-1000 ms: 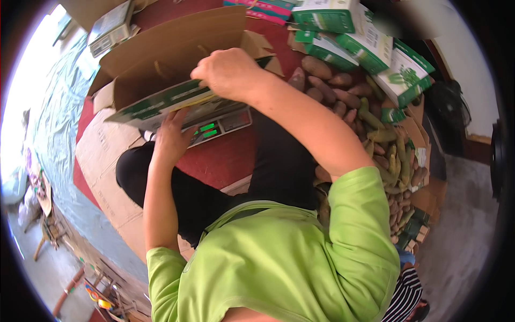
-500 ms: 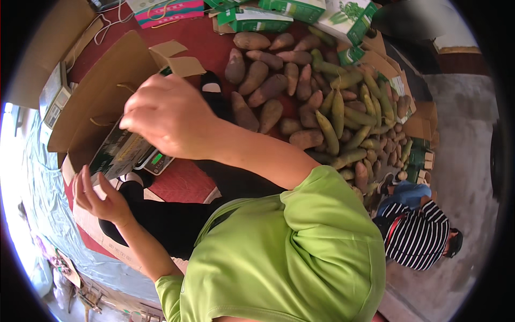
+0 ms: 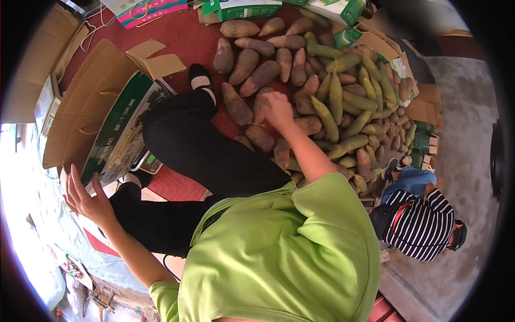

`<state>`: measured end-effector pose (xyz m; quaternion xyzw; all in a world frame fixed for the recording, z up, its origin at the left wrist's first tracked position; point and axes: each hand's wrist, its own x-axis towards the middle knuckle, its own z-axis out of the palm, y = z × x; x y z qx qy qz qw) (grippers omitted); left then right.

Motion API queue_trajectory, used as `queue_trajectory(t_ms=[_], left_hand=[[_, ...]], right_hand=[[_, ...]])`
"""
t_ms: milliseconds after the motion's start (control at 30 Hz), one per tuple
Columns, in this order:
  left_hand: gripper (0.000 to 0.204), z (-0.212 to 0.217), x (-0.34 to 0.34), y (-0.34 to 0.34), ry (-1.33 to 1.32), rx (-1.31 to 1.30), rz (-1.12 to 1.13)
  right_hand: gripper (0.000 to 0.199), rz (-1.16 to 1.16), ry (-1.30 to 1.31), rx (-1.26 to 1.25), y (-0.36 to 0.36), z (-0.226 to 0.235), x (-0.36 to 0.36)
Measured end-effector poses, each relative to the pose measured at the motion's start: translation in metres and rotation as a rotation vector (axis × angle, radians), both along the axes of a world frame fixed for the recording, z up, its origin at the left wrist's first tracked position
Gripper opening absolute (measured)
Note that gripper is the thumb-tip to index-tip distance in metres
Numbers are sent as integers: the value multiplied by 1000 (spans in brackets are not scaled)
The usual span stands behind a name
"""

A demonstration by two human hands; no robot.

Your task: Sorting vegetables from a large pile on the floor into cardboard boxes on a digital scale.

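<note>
The pile of brown and green tubers (image 3: 327, 91) now fills the middle of my view, spread over the red floor (image 3: 182, 37); a second ago the open cardboard box (image 3: 91, 107) and the scale (image 3: 150, 162) sat there instead. My right hand (image 3: 277, 109) has left the box and reached out over the pile. It is curled, palm down, onto a brown tuber (image 3: 262, 103) at the near edge, though I cannot tell if the fingers have closed on it. That reads to me as going for the next piece to weigh.

My left hand (image 3: 86, 196) has come off the box too. It hangs spread wide and empty just beside the box's lower corner.

Room is tight: my black-trousered legs (image 3: 209, 155) lie between box and pile. A person in a striped shirt (image 3: 421, 225) crouches at the pile's far right edge, well apart from my hand.
</note>
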<state>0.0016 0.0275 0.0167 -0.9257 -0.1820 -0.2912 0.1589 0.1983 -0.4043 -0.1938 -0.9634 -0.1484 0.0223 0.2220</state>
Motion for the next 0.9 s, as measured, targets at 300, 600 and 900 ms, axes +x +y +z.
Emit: queue_trajectory(t_ms=[300,600,900], left_hand=[[23,-15,-10,6,-17,-54,85],[13,-6,-3,-6,15,-166,59],[23,14,7,-17,270,-309,101]], right_hand=[[72,-490,270,-514,-133,-26,40],[64,-380,448,-812,-167,-26,22],[64,-260,410,-627,-170,-20,16]])
